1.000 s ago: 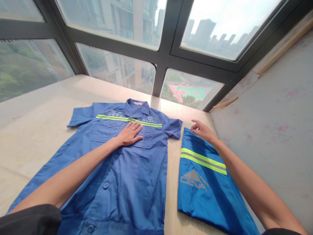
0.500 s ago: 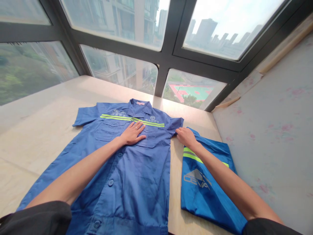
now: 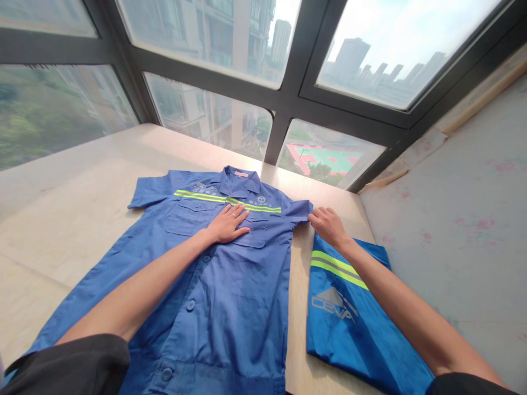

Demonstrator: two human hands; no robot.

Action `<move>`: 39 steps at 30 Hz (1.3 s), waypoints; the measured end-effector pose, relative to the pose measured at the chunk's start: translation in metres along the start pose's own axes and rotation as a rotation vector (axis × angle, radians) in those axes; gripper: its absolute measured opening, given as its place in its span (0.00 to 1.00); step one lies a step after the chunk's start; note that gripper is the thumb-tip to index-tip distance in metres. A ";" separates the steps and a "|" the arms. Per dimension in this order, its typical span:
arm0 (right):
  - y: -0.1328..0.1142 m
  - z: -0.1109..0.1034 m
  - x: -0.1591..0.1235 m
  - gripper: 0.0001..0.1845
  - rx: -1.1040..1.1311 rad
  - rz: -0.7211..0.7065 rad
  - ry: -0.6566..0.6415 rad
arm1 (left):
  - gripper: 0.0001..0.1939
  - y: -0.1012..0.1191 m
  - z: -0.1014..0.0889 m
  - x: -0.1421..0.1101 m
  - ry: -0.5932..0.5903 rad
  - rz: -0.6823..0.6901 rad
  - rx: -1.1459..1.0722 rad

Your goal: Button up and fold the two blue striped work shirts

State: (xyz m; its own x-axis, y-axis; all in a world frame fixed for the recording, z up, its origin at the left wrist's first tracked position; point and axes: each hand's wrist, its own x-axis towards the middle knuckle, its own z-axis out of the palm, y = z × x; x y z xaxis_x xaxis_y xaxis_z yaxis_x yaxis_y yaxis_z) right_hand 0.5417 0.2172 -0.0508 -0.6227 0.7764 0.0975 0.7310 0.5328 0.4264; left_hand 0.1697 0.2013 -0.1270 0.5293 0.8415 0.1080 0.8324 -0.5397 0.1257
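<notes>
A blue short-sleeved work shirt (image 3: 230, 285) with a yellow-green reflective stripe lies spread flat, front up, on the pale tabletop (image 3: 61, 219). My left hand (image 3: 228, 222) rests flat on its chest with the fingers stretched out. My right hand (image 3: 327, 224) pinches the edge of the shirt's right sleeve (image 3: 298, 211). Just right of the shirt lies a folded brighter blue garment (image 3: 349, 323) with a reflective stripe and a grey "CEVA" logo; my right forearm passes over it.
Large dark-framed windows (image 3: 288, 104) run along the far edge of the tabletop. A pale wall with pink flecks (image 3: 465, 219) rises on the right, close beside the folded garment. Bare tabletop lies to the shirt's left.
My right hand moved left from the far corner of the folded garment to the shirt's right sleeve and took hold of its edge. My left hand stayed flat on the chest.
</notes>
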 end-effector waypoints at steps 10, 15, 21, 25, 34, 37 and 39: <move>0.019 0.042 0.010 0.44 0.833 0.263 -0.166 | 0.40 0.012 -0.013 -0.003 -0.093 -0.017 0.045; 0.021 0.038 0.043 0.38 0.816 0.546 -0.208 | 0.34 0.036 -0.039 0.023 -0.113 -0.106 0.098; 0.024 0.037 0.071 0.32 0.700 0.592 -0.327 | 0.25 0.078 -0.031 0.086 0.067 0.014 0.071; 0.038 0.041 0.074 0.31 0.713 0.558 -0.372 | 0.28 0.089 -0.010 0.120 0.004 0.020 0.016; 0.068 0.021 0.060 0.27 0.971 0.443 -0.340 | 0.37 0.073 0.018 0.132 -0.023 -0.068 -0.067; 0.070 0.020 0.057 0.27 1.288 0.571 -0.285 | 0.37 0.074 0.021 0.132 -0.001 -0.075 -0.078; 0.067 0.020 0.058 0.26 1.477 0.673 -0.301 | 0.39 0.075 0.022 0.133 0.012 -0.087 -0.081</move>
State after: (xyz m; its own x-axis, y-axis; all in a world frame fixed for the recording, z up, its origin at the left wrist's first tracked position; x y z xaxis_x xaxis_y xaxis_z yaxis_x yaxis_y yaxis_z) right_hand 0.5605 0.3046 -0.0344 -0.1600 0.9256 -0.3429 0.5570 -0.2022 -0.8056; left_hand 0.3059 0.2730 -0.1254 0.4533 0.8851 0.1049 0.8589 -0.4653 0.2140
